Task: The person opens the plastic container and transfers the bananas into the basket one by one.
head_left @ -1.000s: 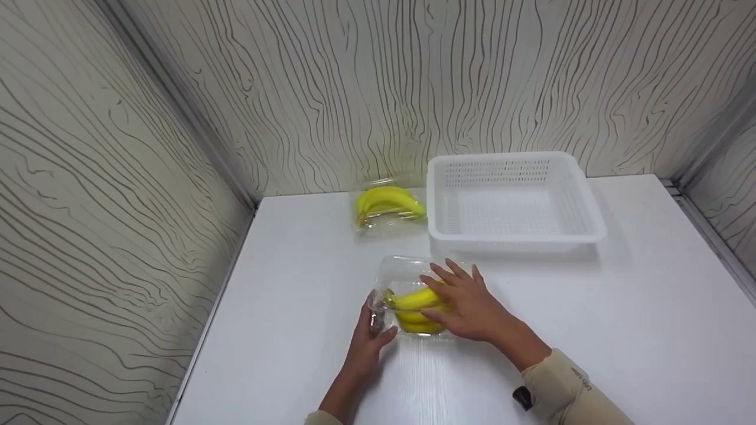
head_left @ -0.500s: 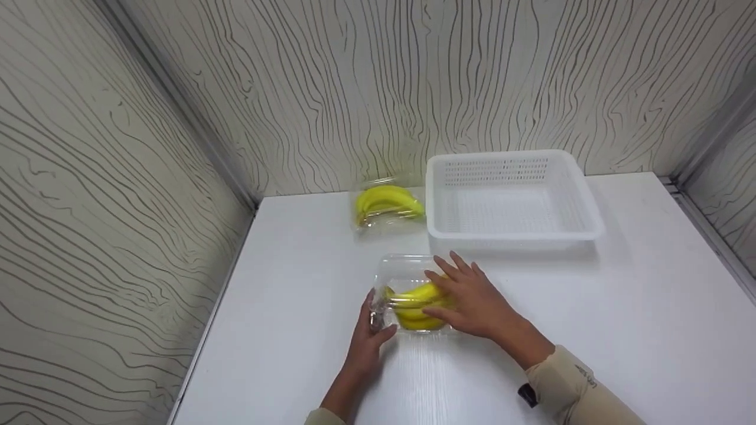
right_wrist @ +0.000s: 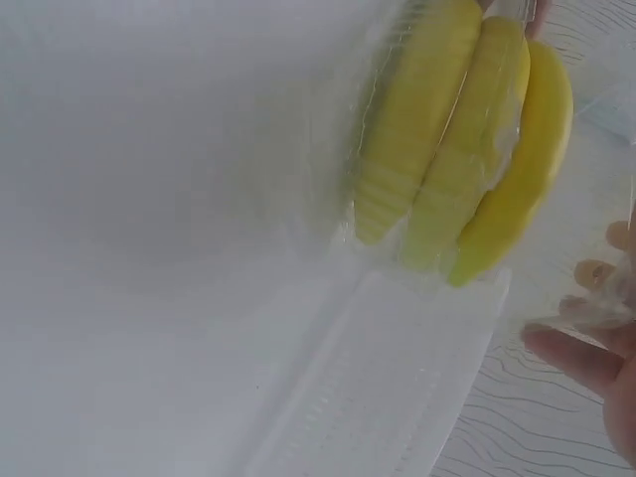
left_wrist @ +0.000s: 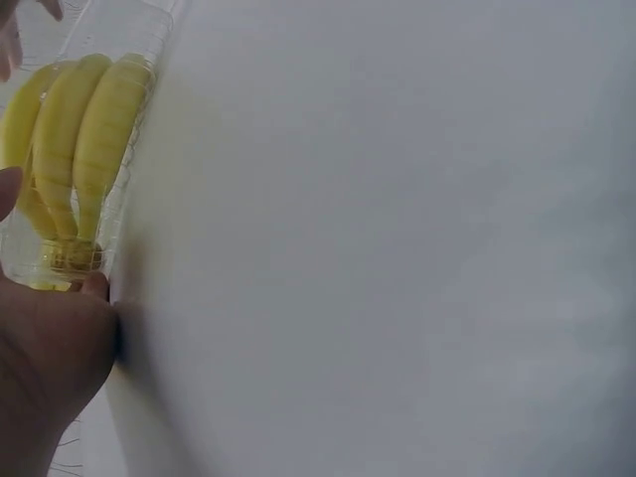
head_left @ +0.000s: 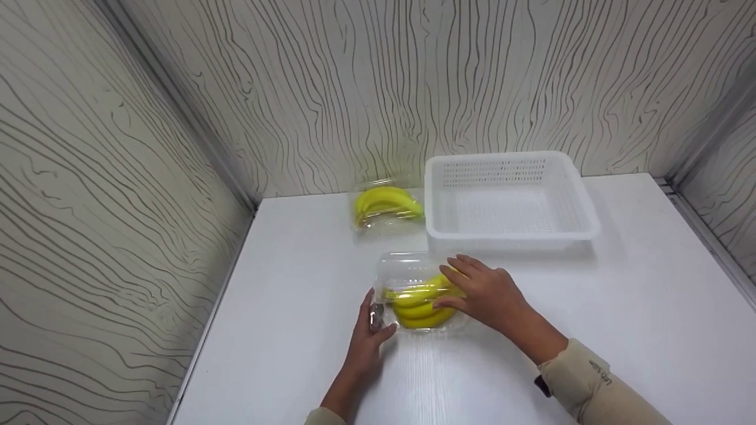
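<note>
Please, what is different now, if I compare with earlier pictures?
The right hand moved to the right over the clear box, showing more of the bananas inside; its fingers are closer together. The left hand keeps holding the box's left end. The basket and the other bananas stayed.

Bench [head_left: 283,289]: white top, far edge at the back wall. Back wall [head_left: 378,88]: pale panel, dark wavy wood-grain lines, mostly upright. Left wall [head_left: 88,206]: same pattern, lines running more slantwise in head view. Right wall [head_left: 735,206]: partly in frame, similarly patterned. Grey strip [head_left: 171,100] at left corner, another [head_left: 714,141] at right. Light soft; pale glare on bench, near side.
</note>
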Demonstrator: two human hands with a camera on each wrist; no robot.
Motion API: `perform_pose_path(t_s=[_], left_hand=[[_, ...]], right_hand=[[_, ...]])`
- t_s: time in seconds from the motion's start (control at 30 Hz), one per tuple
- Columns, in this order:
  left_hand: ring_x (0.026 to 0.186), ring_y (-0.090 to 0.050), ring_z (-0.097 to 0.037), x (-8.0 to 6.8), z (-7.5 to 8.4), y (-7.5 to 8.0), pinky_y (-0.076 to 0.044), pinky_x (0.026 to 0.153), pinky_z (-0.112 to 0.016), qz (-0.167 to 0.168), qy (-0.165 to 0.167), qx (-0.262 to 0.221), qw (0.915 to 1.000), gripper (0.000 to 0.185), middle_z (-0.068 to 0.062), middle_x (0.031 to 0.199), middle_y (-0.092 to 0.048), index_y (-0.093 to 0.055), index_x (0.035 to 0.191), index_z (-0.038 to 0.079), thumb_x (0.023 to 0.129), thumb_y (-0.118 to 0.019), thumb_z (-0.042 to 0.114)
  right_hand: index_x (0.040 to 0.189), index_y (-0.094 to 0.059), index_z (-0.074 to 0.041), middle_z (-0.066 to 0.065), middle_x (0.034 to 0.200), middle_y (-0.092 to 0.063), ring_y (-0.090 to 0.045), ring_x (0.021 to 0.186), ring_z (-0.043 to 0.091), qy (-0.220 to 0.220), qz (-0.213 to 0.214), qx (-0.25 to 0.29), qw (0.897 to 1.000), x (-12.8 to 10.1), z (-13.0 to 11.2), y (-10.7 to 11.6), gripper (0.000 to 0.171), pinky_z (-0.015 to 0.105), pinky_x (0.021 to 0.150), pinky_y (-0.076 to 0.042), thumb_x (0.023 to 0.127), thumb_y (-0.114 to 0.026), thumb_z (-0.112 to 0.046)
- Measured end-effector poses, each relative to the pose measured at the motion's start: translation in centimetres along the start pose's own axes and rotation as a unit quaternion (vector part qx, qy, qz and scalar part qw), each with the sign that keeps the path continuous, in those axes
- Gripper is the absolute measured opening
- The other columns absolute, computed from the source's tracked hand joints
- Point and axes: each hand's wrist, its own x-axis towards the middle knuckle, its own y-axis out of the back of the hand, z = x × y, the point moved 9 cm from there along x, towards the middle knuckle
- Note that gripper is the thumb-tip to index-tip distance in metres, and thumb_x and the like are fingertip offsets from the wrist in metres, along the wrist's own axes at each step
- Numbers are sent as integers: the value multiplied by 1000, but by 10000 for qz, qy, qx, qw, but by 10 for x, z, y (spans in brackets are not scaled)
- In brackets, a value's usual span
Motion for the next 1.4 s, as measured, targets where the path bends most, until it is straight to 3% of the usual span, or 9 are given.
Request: perform_pose_path(t_s=[0.2, 0.4, 0.57, 0.63, 0.8, 0.9, 1.17, 1.27, 1.4], left_hand=[[165, -22, -47, -1, -2, 1, -19, 133, -68, 34, 111, 36, 9999, 91, -21, 177, -25, -16, 173, 24, 99, -69, 23], [167, -19, -44, -1, -7, -1, -16, 134, -67, 5, 243, 9, 9997, 90, -17, 177, -29, -16, 172, 30, 99, -68, 25], [166, -22, -44, -3, -4, -1, -18, 134, -67, -15, 125, -63, 9999, 89, -18, 175, -33, -15, 173, 28, 100, -67, 23], [166, -23, -44, -4, -2, -1, -18, 134, -67, -17, 95, -102, 9999, 89, -19, 175, -33, -16, 173, 27, 100, -67, 22], [165, -25, -45, -6, 1, -1, -22, 132, -69, 8, 118, 52, 9999, 88, -19, 174, -34, -15, 173, 29, 100, -66, 25], [164, -27, -46, -7, 2, 0, -25, 130, -71, 10, 92, 277, 9996, 88, -19, 174, -34, -15, 173, 30, 101, -65, 27], [163, -30, -46, -5, -2, 2, -29, 128, -71, 132, 65, 720, 9973, 88, -19, 175, -33, -15, 173, 28, 100, -66, 29], [163, -30, -45, -4, -5, 1, -29, 129, -69, 143, 150, 840, 9963, 89, -17, 175, -34, -14, 172, 30, 101, -66, 32], [164, -30, -44, -4, -8, 1, -28, 131, -67, 132, 237, 849, 9960, 89, -15, 174, -36, -13, 172, 31, 101, -66, 35]], right_hand=[[122, -80, -14, 6, 113, -83, -81, 100, 26, 131, 409, 94, 9990, 2, 10, 10, 60, 31, 55, -62, 86, -79, -62], [134, -74, -12, 8, 119, -81, -81, 102, 27, -448, 447, 535, 9966, 4, 22, 13, 57, 37, 67, -67, 91, -79, -50], [139, -71, -10, 10, 125, -80, -79, 109, 28, -909, 410, 997, 9900, 10, 28, 11, 53, 42, 87, -67, 93, -84, -33], [139, -70, -9, 11, 126, -79, -79, 108, 28, -1099, 420, 1202, 9858, 12, 33, 10, 53, 40, 87, -67, 93, -84, -28], [145, -65, -8, 13, 133, -76, -78, 107, 27, -1831, 414, 1820, 9652, 16, 50, 5, 48, 35, 77, -67, 101, -75, -26], [151, -59, -8, 14, 137, -73, -76, 115, 29, -2286, 403, 2162, 9484, 16, 61, -2, 50, 37, 79, -68, 105, -70, -23], [163, -43, -19, 13, 154, -61, -64, 138, 33, -3388, 156, 3166, 8858, 12, 85, -24, 57, 48, 96, -65, 110, -59, -31], [166, -39, -22, 12, 157, -59, -62, 140, 34, -3538, 180, 3304, 8748, 12, 90, -27, 60, 51, 98, -64, 110, -59, -34], [168, -35, -22, 11, 158, -57, -61, 141, 34, -3583, 179, 3352, 8711, 14, 94, -28, 62, 52, 99, -63, 111, -58, -35]])
